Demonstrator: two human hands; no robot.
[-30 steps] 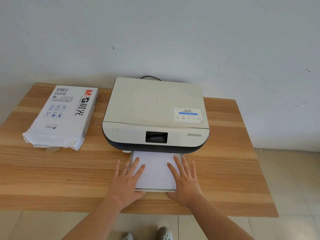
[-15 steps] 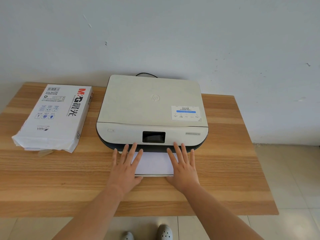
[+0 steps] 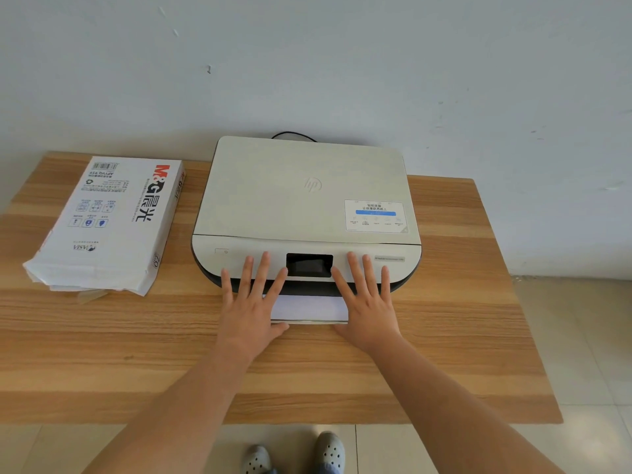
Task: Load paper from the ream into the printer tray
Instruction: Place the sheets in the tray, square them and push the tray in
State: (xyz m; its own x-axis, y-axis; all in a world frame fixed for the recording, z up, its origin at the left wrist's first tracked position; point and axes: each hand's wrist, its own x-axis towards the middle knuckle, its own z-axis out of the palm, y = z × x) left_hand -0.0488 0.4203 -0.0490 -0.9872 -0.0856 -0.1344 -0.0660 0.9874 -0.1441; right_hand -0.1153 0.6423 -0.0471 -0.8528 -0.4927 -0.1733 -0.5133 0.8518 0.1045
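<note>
A white printer [image 3: 304,196] with a dark base sits at the middle back of the wooden table [image 3: 461,336]. Its paper tray [image 3: 309,322] sticks out a short way from the front, with white paper [image 3: 307,307] lying in it. My left hand [image 3: 251,302] lies flat with fingers spread at the tray's left front corner, its fingertips over the printer's front. My right hand [image 3: 366,299] lies flat the same way at the right corner. The opened white paper ream [image 3: 106,220] rests on the table to the left of the printer.
A pale wall stands right behind the table, and a black cable [image 3: 294,135] runs out from the printer's back. The table's front edge is close to me, with my shoes [image 3: 294,453] and tiled floor below it.
Both hands have slid forward toward the printer, and the tray with its paper has gone further in, so less of it shows.
</note>
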